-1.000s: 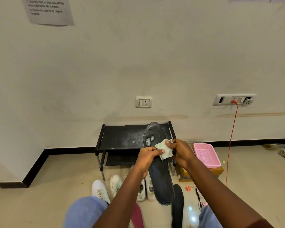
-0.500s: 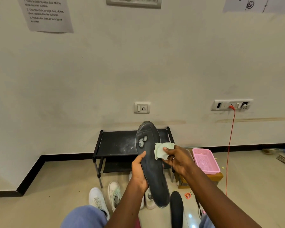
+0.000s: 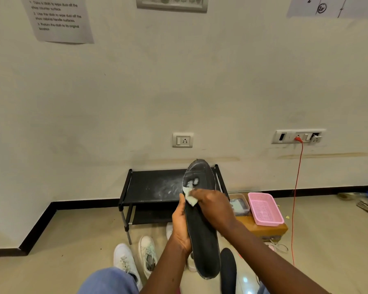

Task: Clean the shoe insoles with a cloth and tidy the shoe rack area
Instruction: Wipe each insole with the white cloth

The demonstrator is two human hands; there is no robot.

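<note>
Two hands work one dark insole [image 3: 202,225], held upright in front of the shoe rack [image 3: 155,187]. Left hand [image 3: 180,228] fingers are closed around its left edge at mid-length, apparently bracing it against wiping pressure. Right hand [image 3: 215,206] fingers are closed on a pale cloth [image 3: 190,198], pressing it just below whitish marks near the toe. Second insole [image 3: 228,270] lies beside it, lower right.

Matt dark insole [image 3: 202,230] w/ pale scuffs, soft cloth [image 3: 189,197], dusty black rack [image 3: 153,185], glossy floor [image 3: 72,236].
</note>
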